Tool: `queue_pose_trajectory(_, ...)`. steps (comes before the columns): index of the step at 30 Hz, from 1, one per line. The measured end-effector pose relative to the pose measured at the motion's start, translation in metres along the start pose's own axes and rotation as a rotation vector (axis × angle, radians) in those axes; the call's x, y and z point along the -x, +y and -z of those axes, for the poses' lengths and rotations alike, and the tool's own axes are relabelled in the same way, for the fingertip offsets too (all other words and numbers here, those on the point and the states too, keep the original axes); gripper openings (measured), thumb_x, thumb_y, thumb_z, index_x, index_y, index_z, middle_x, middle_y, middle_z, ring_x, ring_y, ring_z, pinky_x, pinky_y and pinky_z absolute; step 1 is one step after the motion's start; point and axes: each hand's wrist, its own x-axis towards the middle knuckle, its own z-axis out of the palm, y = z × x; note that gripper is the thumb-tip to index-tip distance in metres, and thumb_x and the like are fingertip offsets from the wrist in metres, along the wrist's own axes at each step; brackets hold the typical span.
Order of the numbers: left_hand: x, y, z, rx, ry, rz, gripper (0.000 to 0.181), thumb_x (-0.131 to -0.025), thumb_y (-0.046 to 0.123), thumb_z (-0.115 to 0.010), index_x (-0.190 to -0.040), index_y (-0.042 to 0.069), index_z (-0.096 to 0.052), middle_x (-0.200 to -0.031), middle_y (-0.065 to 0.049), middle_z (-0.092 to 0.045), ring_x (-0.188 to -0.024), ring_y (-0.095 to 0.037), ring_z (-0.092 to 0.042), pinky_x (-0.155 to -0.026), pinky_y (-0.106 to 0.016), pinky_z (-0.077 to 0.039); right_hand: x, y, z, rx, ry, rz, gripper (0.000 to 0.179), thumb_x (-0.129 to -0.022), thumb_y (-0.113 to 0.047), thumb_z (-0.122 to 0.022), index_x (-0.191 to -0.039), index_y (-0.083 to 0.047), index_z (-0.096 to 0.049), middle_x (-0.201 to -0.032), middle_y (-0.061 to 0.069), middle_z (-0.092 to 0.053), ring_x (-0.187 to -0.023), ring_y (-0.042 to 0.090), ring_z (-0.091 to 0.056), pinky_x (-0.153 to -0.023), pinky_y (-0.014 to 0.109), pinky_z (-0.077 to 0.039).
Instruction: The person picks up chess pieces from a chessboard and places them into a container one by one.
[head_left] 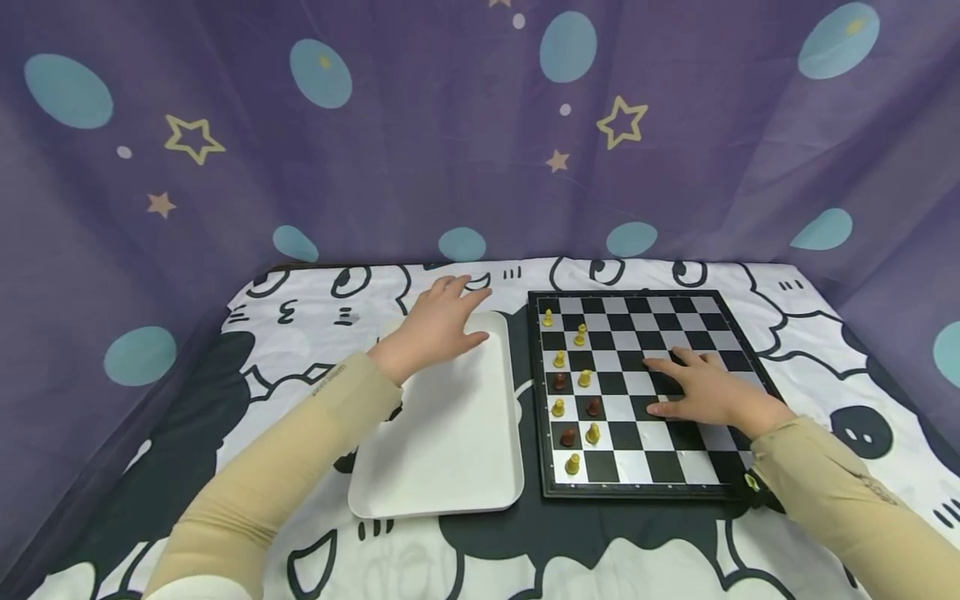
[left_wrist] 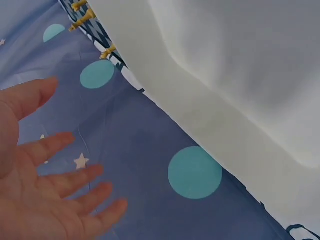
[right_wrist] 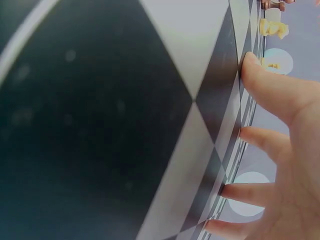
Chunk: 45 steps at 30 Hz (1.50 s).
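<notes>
- The counter (head_left: 495, 575) has a black-and-white cartoon cloth on it. If a sleeve drags the cloth, I think things could slide.
- A white tray (head_left: 450, 467) lies at about 12 o'clock from the person, a little toward 11.
- The checkered board (head_left: 652, 472) lies at about 1 o'clock, beside the tray.
- Seven yellow pieces (head_left: 573, 464) and three brown pieces (head_left: 567, 437) stand on the board's 9 o'clock side. They are close together, so grabbing one might tip its neighbor.
- The right hand (head_left: 701, 390) is over the board's 3 o'clock side, fingers spread wide, holding nothing. I can't tell if the tips touch. A fast sweep toward 9 o'clock could knock pieces down.
- The left hand (head_left: 435, 329) is over the tray's 11 o'clock corner, fingers wide, holding nothing. A low swing toward 3 o'clock might bump pieces too.
- A purple curtain (head_left: 420, 167) hangs at 12 o'clock.
</notes>
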Motion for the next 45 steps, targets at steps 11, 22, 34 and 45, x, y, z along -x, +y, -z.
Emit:
queue_pose_trajectory(11,-0.043,0.004,-0.007,0.266,-0.158,-0.105,0.058,-0.088,0.020,-0.067,-0.139,0.007,-0.045,-0.137,-0.011,-0.051,-0.124,-0.028,-0.051,-0.102,-0.038,-0.042,-0.001,0.003,-0.001,-0.006,-0.015,-0.007,0.088,-0.073,-0.068,-0.064,-0.140,-0.013,-0.044,-0.142,0.036,-0.025,-0.122,0.064,-0.024,-0.084,0.075,-0.033)
queue_pose_trajectory(22,-0.081,0.014,-0.013,0.381,-0.234,-0.068,0.059,-0.084,0.013,-0.072,-0.138,0.010,-0.047,-0.128,-0.013,-0.056,-0.113,-0.024,-0.057,-0.092,-0.031,-0.048,0.000,0.005,0.001,0.010,0.001,0.003,0.087,-0.074,-0.067,-0.063,-0.140,-0.014,-0.044,-0.142,0.035,-0.026,-0.121,0.064,-0.026,-0.083,0.075,-0.034)
queue_pose_trajectory(34,-0.111,0.021,-0.021,0.320,-0.272,-0.102,0.055,-0.083,0.009,-0.072,-0.134,0.006,-0.051,-0.119,-0.012,-0.060,-0.108,-0.023,-0.057,-0.088,-0.030,-0.048,-0.001,0.003,0.000,-0.002,-0.004,-0.010,0.088,-0.074,-0.068,-0.063,-0.140,-0.014,-0.044,-0.143,0.034,-0.025,-0.123,0.063,-0.023,-0.085,0.074,-0.033)
queue_pose_trajectory(45,-0.122,0.028,-0.034,0.287,-0.326,-0.108,0.050,-0.085,0.005,-0.070,-0.132,0.008,-0.054,-0.111,-0.011,-0.060,-0.097,-0.020,-0.054,-0.082,-0.029,-0.047,-0.001,0.001,-0.002,-0.002,-0.025,-0.018,0.088,-0.074,-0.069,-0.062,-0.142,-0.015,-0.042,-0.144,0.034,-0.024,-0.124,0.063,-0.021,-0.087,0.075,-0.031)
